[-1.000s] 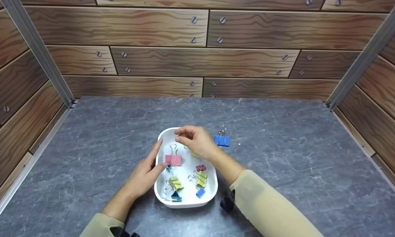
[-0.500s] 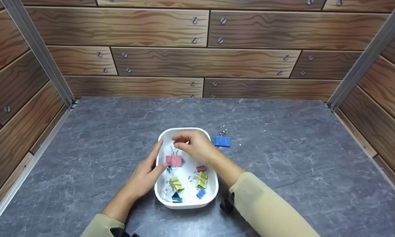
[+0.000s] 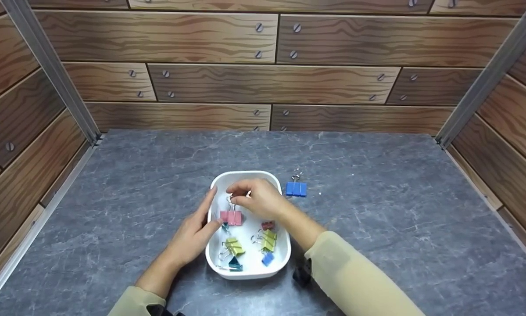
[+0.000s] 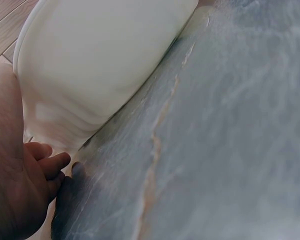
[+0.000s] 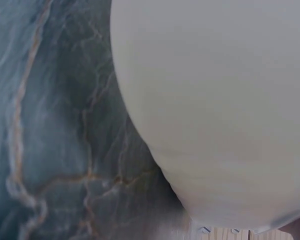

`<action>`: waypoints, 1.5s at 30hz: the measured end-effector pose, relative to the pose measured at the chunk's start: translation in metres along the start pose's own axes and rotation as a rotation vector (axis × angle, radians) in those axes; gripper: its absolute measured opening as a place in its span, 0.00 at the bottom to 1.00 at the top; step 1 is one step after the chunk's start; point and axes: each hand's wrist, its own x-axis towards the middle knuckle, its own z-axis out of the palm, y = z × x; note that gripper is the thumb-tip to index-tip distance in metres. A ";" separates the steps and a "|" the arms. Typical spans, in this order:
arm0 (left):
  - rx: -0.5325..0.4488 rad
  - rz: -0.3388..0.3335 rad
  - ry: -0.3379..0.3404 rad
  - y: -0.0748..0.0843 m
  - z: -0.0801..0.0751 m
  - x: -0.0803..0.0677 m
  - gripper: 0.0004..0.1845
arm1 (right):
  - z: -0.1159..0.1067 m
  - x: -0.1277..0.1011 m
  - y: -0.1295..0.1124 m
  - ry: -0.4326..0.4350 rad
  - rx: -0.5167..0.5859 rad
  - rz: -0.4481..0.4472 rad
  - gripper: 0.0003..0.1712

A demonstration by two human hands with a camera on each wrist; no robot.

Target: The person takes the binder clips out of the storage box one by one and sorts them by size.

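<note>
Right hand lower, fingers now pinching pink clip's wire handle; left hand flat against tray.

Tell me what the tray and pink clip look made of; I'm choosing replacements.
Tray: probably plastic or melamine, smooth matte white with rounded, moulded walls. Pink clip: seemingly painted sheet metal, with thin shiny wire handles, likely steel, pinched by the right hand.
</note>
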 end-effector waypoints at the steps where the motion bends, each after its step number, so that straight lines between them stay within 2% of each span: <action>1: 0.002 0.000 -0.001 0.000 0.000 0.000 0.41 | 0.000 0.000 0.000 0.000 -0.006 0.002 0.14; 12: 0.006 -0.004 -0.010 0.001 0.000 0.000 0.41 | 0.001 -0.001 0.002 0.012 -0.025 -0.051 0.12; 20: 0.002 -0.003 -0.005 0.002 0.000 -0.001 0.41 | 0.002 -0.001 0.002 0.016 -0.017 -0.034 0.12; 33: 0.000 -0.007 -0.007 0.001 0.000 -0.001 0.41 | 0.002 -0.001 0.001 0.061 0.094 0.016 0.08; 39: -0.010 0.004 -0.016 0.001 -0.001 -0.001 0.41 | 0.001 -0.002 0.000 0.104 0.113 0.022 0.07; 45: -0.014 0.011 -0.018 0.000 -0.001 -0.001 0.41 | 0.000 -0.002 -0.001 0.169 0.180 0.036 0.08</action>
